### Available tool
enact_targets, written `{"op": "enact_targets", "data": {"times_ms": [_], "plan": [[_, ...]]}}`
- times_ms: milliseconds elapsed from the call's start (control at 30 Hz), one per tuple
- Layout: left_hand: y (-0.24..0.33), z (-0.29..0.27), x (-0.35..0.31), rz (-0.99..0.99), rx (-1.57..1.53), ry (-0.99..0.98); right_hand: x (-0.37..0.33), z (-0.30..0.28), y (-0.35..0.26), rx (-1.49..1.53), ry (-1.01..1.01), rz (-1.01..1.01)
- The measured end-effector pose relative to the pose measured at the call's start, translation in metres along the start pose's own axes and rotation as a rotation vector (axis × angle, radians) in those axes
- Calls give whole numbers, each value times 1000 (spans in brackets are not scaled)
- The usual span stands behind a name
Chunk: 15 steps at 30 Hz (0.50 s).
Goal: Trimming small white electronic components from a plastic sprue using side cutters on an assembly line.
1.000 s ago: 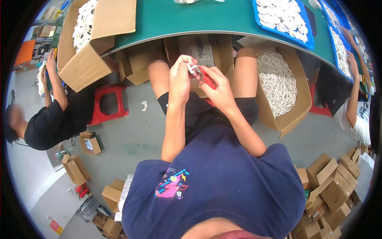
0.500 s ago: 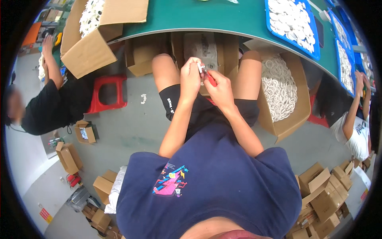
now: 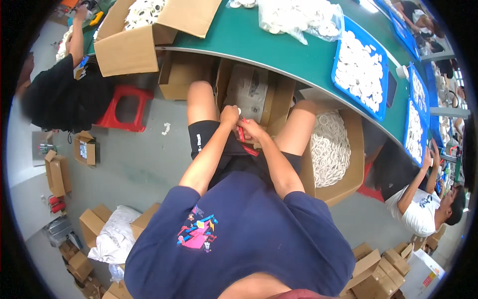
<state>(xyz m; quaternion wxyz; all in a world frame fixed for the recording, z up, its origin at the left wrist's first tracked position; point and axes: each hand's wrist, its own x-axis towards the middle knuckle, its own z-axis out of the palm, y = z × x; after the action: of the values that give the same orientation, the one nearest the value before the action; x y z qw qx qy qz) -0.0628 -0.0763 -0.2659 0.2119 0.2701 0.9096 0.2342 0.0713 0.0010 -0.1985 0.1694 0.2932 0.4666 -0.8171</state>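
Between my knees, my left hand (image 3: pixel 229 115) is closed around a small white plastic piece (image 3: pixel 239 110), of which only a rounded edge shows. Close beside it, my right hand (image 3: pixel 254 130) grips red-handled pliers (image 3: pixel 241 133). The metal tip of the pliers points up toward the white piece; whether the two touch is too small to tell. Below the hands, an open cardboard box (image 3: pixel 281 112) stands under the table edge.
A green table (image 3: pixel 234 42) curves ahead, bearing a carton (image 3: pixel 127 55), a clear bag of white parts (image 3: pixel 298 20) and a blue tray (image 3: pixel 384 107). By my right knee sits a box of white rings (image 3: pixel 328 149). A red stool (image 3: pixel 119 122) and co-workers are at both sides.
The view has shifted, showing more of the table and the bag on it. My hands have come lower, toward my lap, still holding the white piece and the pliers.
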Motion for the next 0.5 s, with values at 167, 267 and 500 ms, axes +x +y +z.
{"op": "enact_targets", "data": {"times_ms": [167,267,500], "plan": [[36,-21,-29,-312,-889,-413,-4,-38,21,4,70,96],[33,-36,-38,-402,-926,-403,-1,-37,24,-186,137,30],[164,-111,-56,462,148,-578,-13,-28,32,-555,214,34]]}}
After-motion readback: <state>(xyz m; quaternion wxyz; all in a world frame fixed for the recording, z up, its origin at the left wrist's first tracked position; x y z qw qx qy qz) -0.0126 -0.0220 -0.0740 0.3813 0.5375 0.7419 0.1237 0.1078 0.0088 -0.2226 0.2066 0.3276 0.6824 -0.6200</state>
